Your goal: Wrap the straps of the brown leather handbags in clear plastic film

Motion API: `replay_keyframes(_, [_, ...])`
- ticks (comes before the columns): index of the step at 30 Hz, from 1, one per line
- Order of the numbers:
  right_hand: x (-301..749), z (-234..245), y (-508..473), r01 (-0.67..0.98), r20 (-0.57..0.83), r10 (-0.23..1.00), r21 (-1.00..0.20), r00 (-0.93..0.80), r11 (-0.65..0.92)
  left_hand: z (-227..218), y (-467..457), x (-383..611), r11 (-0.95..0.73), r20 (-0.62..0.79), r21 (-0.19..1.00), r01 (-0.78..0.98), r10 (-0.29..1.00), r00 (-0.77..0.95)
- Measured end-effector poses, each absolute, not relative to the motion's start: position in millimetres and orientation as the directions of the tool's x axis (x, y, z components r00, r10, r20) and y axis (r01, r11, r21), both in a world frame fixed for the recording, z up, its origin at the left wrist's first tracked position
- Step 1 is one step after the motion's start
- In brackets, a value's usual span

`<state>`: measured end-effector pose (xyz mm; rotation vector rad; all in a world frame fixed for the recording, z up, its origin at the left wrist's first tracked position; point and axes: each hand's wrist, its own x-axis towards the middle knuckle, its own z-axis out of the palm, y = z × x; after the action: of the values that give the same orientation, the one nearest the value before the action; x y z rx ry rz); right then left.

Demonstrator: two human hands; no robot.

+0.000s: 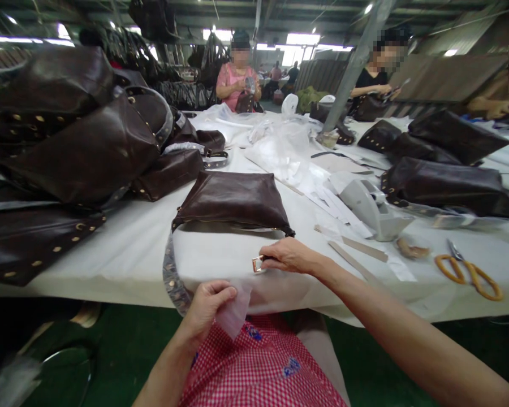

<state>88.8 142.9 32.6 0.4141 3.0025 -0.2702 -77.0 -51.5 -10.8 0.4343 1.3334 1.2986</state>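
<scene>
A dark brown leather handbag [235, 195] lies on the white-covered table in front of me, its opening edge toward me. From its left corner a studded strap [172, 274], wrapped in clear plastic, hangs over the table edge. Between thumb and fingers, my left hand [210, 305] pinches a thin translucent plastic sheet [235, 311] above my lap. My right hand [290, 255] is closed around a gold-coloured buckle [257, 264], just below the bag's right corner. A short dark strap end shows at the buckle; the rest of it is hidden by my fingers.
Dark studded bags [80, 152] are piled at the left, and more bags [445, 183] lie at the right. Yellow-handled scissors [469, 274], a grey tape dispenser [375, 209] and cardboard strips [365, 249] lie to my right. A metal post [354, 68] and co-workers [240, 82] are beyond.
</scene>
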Motion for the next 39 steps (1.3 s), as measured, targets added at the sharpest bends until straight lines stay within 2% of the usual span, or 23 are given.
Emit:
replay_keyframes(3, [86,40,145,0.286,-0.152,0.266,-0.136,-0.952,0.948,-9,-49,-76,0.338,-0.449,0.861,-0.38,0.856,-0.256])
replay_keyframes(6, [84,47,148,0.291,-0.169,0.263,-0.167,-0.95,0.942,-9,-49,-74,0.339,-0.431,0.884,-0.322,0.858,-0.28])
replay_keyframes(8, [84,51,150,0.261,-0.179,0.221,-0.244,-0.959,0.934,-11,-49,-73,0.331,-0.417,0.895,-0.299,0.858,-0.299])
replay_keyframes(13, [87,63,151,0.186,-0.196,0.088,-0.565,-0.977,0.804,-13,-47,-70,0.323,-0.376,0.924,-0.202,0.864,-0.336])
replay_keyframes(15, [88,65,148,0.173,-0.206,0.055,-0.614,-0.977,0.771,-14,-44,-68,0.324,-0.358,0.933,-0.155,0.868,-0.343])
replay_keyframes(19, [90,64,142,0.1,-0.156,0.008,-0.593,-0.988,0.799,-15,-38,-62,0.33,-0.358,0.934,-0.14,0.871,-0.335])
replay_keyframes(25, [91,64,137,0.12,-0.101,0.074,-0.591,-0.992,0.798,-14,-34,-55,0.343,-0.379,0.925,-0.163,0.867,-0.325])
replay_keyframes(39, [92,57,134,0.065,-0.075,0.037,-0.417,-0.997,0.907,-11,-33,-53,0.341,-0.411,0.904,-0.256,0.857,-0.31])
